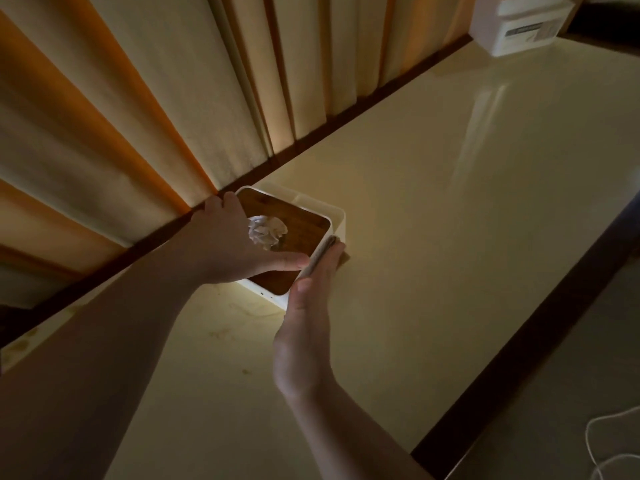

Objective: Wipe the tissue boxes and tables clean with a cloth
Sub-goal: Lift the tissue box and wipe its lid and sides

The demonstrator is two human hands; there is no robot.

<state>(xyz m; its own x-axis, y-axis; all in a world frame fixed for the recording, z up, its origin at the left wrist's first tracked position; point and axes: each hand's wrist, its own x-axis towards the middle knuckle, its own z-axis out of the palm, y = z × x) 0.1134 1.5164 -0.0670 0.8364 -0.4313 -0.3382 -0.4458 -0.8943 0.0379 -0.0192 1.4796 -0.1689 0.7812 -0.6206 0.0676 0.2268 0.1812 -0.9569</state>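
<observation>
**Head view: first tissue box mid-wipe, most of the job apparently ahead**

Head camera showed a square white plastic tissue box with a dark wooden lid [294, 233] standing at the back edge of the glossy cream table with dark wood trim [450, 209], close against the pleated beige-and-orange curtain [138, 116]. A crumpled white tissue [266, 230] stuck up through the lid.

The left hand [235, 247] steadied the box from above, fingers spread across the lid's rear edge and the thumb stretched along its near side. The right hand [308, 306] pressed a folded tan cloth [329, 252] against the box's right-hand wall, fingers straight and held together.

By my reading, the wiping was at the side of this box. Brownish stains [221, 332] lay on the tabletop near the left back edge, so the table looked unwiped there. A second white box with a printed label [519, 26] sat at the far back corner, well apart and untouched; whether it was a tissue box could not be told.
</observation>
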